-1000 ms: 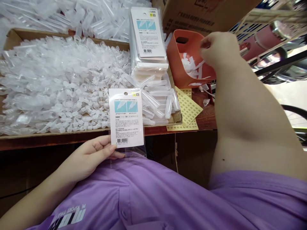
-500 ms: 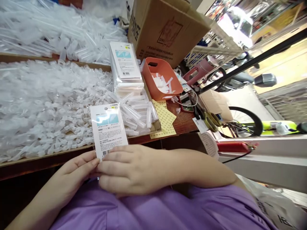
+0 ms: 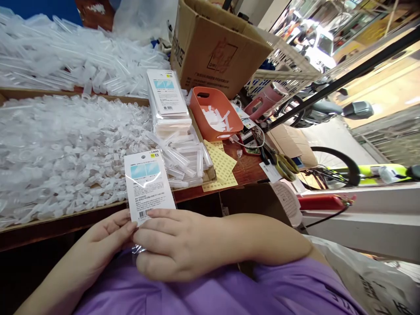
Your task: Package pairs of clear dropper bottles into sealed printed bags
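A white printed card in a clear plastic sleeve (image 3: 149, 186) stands tilted in front of me, its barcode end toward my lap. My left hand (image 3: 106, 236) pinches its lower left corner between thumb and fingers. Across the lower right part lies my right hand (image 3: 177, 245), its fingers together and curled round the sleeve's bottom end. Clear film shows below the card between the hands. Beyond it, a stack of similar sleeved cards (image 3: 167, 94) rests beside a pile of clear plastic tubes (image 3: 185, 157). Small translucent caps (image 3: 65, 153) fill the wide shallow box at left.
An orange basket (image 3: 205, 124) holds white paper strips. Yellow dotted sheets (image 3: 221, 166) and scissors (image 3: 284, 166) lie near the table's right edge. Behind stand a cardboard box (image 3: 219, 52) and a pink bottle (image 3: 267, 100). More clear tubes (image 3: 65, 57) are heaped at the back left.
The view has shifted slightly, so the card and both hands appear a little lower. More clear film shows between the hands. Both hands still hold the sleeved card.
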Demonstrator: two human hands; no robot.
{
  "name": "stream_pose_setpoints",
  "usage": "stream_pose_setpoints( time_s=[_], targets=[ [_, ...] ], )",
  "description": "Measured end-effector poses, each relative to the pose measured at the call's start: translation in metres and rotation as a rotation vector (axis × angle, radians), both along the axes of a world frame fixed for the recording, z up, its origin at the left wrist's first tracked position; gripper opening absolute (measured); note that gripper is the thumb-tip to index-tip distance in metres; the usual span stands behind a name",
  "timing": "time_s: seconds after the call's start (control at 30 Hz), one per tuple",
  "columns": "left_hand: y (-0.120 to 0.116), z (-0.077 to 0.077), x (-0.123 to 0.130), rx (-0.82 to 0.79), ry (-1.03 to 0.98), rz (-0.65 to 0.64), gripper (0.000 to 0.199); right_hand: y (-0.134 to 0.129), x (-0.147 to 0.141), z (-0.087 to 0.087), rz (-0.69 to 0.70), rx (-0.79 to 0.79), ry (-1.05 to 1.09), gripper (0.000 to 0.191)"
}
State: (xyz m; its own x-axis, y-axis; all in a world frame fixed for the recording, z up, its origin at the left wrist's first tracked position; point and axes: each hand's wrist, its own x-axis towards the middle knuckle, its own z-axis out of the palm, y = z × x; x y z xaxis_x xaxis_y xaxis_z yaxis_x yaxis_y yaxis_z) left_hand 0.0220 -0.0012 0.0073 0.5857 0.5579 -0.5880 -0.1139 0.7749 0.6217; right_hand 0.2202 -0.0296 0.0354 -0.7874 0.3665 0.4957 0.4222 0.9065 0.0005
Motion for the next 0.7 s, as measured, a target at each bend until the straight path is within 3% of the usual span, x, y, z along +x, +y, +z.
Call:
stream_pose_setpoints(
  time_s=[0.2, 0.43, 0.53, 0.7],
  targets=[
    [-0.003, 0.002, 0.003, -0.014, -0.015, 0.063, 0.022, 0.000, -0.001, -0.001, -0.017, -0.016, 0.099, 0.016],
    [0.000, -0.020, -0.004, 0.031, 0.006, 0.005, 0.021, 0.006, -0.007, 0.000, -0.053, -0.087, 0.067, 0.018],
    [0.000, -0.020, -0.007, 0.042, 0.027, -0.012, 0.025, 0.007, -0.010, 0.003, -0.087, -0.206, 0.035, 0.024],
    [-0.001, -0.010, -0.008, 0.013, -0.007, -0.110, 0.021, 0.013, -0.013, 0.011, -0.217, -0.559, -0.031, 0.021]
  ],
)
